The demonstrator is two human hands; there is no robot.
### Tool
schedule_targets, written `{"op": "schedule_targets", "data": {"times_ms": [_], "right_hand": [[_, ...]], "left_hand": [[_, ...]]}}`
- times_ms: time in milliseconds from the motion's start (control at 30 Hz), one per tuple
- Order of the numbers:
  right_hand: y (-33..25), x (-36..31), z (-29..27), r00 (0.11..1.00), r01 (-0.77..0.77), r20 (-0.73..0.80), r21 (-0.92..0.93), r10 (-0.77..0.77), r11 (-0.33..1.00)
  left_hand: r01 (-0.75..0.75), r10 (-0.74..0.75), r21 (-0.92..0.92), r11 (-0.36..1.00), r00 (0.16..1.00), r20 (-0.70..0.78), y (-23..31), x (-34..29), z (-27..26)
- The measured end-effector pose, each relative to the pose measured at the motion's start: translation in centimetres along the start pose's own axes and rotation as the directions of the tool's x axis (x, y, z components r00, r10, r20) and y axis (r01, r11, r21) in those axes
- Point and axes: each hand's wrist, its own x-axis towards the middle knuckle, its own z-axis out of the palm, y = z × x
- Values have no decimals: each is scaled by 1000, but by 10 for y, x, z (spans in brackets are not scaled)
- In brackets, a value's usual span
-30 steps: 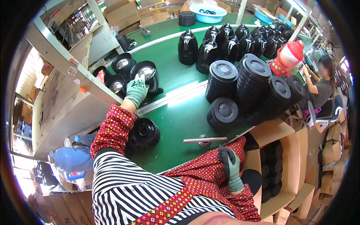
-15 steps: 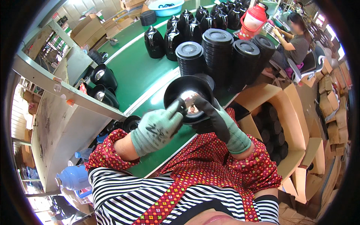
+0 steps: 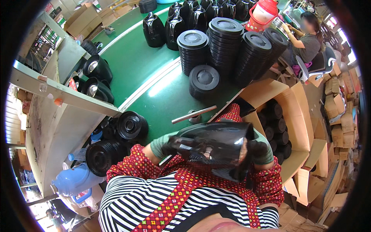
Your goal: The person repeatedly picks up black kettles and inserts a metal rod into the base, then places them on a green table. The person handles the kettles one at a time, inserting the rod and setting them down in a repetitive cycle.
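We look down on our two gloved hands holding a glossy black plastic jug body (image 3: 216, 149) close to our chest, just past the near edge of the green work table (image 3: 143, 65). Left hand (image 3: 164, 145), green glove, is wrapped round the jug's left end; right hand (image 3: 259, 151) clasps its right side, fingers closed on it, mostly hidden behind the shell.

Edges & room: the table's near edge runs diagonally just beyond the jug. A metal rod (image 3: 194, 115) lies near that edge, w/ bare green surface around it. Further back, stacks of round black plastic lids (image 3: 226, 36) crowd the right half; black jug bodies (image 3: 154, 29) stand beyond.

Containers: an open cardboard box (image 3: 293, 100) at right holds black round parts. Under a grey shelf (image 3: 58, 96) at left, black shells sit. A light blue plastic flask (image 3: 75, 179) is lower left.
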Motion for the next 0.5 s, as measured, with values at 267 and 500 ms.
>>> {"op": "schedule_targets", "data": {"times_ms": [267,500], "right_hand": [[-25,117,14,996,41,86,-494,1,869],[26,244,-15,810,-444,-261,-857,-525,-260]], "left_hand": [[-53,-22,-278,959,965,-260,-19,-10,-18],[-134,0,-229,964,862,-507,-23,-42,-46]]}}
